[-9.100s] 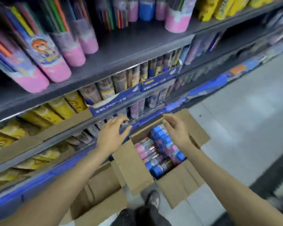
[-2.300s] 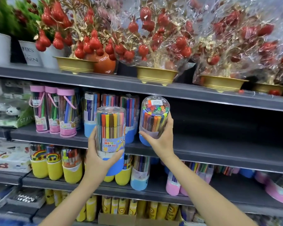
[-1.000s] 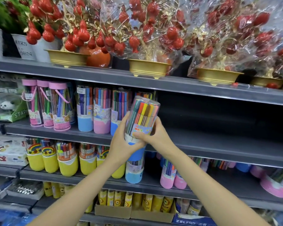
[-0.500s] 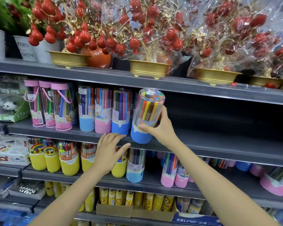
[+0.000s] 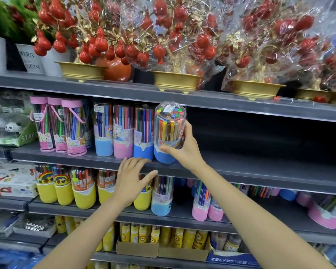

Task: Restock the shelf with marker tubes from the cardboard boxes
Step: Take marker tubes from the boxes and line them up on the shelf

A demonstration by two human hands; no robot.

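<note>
Where the grey metal shelving fills the whole view, four tiers show, stocked left, bare at mid right.
top tier: white pots (image 5: 30, 59) far left, then gold plastic bowls (image 5: 176, 81) holding red bead fruit on gold twigs, the right ones wrapped in crinkled clear film.
shelf (image 5: 260, 166): flat dark grey deck, smooth front lip; right stretch bare.
shelf, left end: green stapler box (image 5: 12, 131) with panda print.
pink-lid tubes (image 5: 61, 125): three clear cylinders, pink caps and cord handles, upright.
row of tubes (image 5: 122, 131): three clear cylinders, blue, pink, blue bases, upright, touching each other.
marker tube (image 5: 169, 131): clear domed cylinder, blue base, coloured pens inside, price sticker on top; stands at the shelf's front edge, against the right end of that row, tipped slightly toward the camera.
right hand (image 5: 184, 148): thumb in front, fingers wrapped behind the marker tube's label band, gripping it.
left hand (image 5: 132, 181): fingers straight and spread, holding nothing, palm toward the shelf lip just below the row; contact unclear.
tier below: yellow-base tubes (image 5: 65, 188) left, blue and pink bases right of the left hand.
bottom tier: yellow packs in cardboard trays (image 5: 137, 249), blurred.
</note>
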